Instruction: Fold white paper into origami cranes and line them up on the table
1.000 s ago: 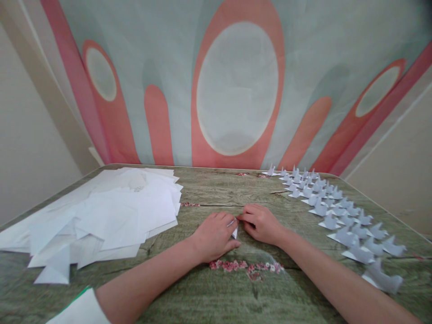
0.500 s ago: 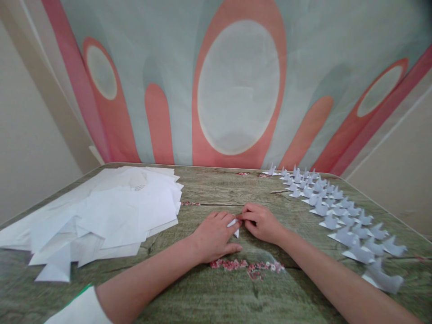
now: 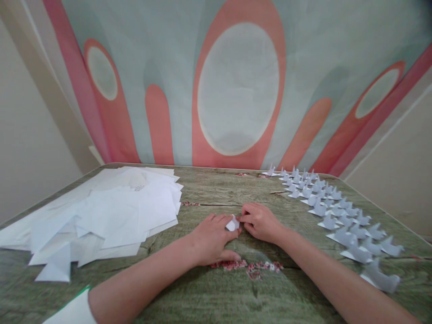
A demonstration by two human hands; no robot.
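Observation:
In the middle of the table, a small piece of folded white paper sits between my two hands. My left hand lies low over the table, its fingers gripping the paper from the left and its thumb stretched apart below. From the other side, my right hand pinches the paper's right edge with curled fingers. Part of the paper is covered by the fingers of both hands. Off to the right stand several rows of folded white paper birds, the closest one beside my right forearm.
A wide heap of loose white paper sheets covers the left of the wood-patterned table. One folded paper piece lies at its near edge. Behind the table's far edge hangs a backdrop with pink arches.
The folded paper now shows a broader white face between my fingers, where a narrow pointed strip showed before. My left fingers have shifted around it; my right hand has barely moved.

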